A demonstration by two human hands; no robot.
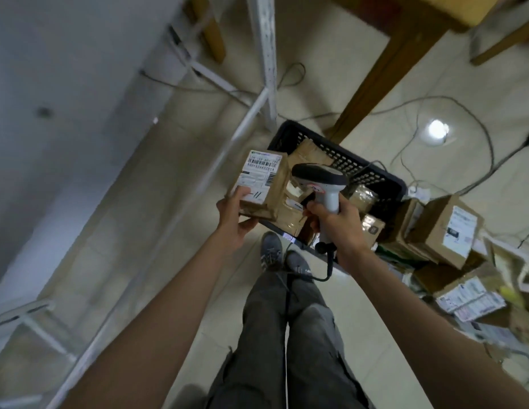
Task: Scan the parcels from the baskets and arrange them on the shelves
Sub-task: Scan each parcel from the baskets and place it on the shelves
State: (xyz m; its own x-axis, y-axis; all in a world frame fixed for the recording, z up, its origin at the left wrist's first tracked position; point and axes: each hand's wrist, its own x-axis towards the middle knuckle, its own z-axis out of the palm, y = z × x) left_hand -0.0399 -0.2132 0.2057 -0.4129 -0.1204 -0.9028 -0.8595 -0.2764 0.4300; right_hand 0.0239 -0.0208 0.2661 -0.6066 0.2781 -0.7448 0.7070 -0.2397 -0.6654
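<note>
My left hand (234, 217) grips a small brown cardboard parcel (270, 191) from below, its white barcode label facing up. My right hand (340, 224) is closed around the handle of a grey and black barcode scanner (322, 178), whose head points toward the parcel from the right. Both are held above a black perforated basket (360, 169) on the floor, which holds several more brown parcels. The scanner's black cable hangs below my right wrist.
A white metal shelf frame (266, 54) stands to the left and ahead. Cardboard boxes with labels (446, 231) are piled on the floor at the right. A wooden table leg (384, 72) rises behind the basket. Loose cables lie on the tiled floor. My legs and shoes are below.
</note>
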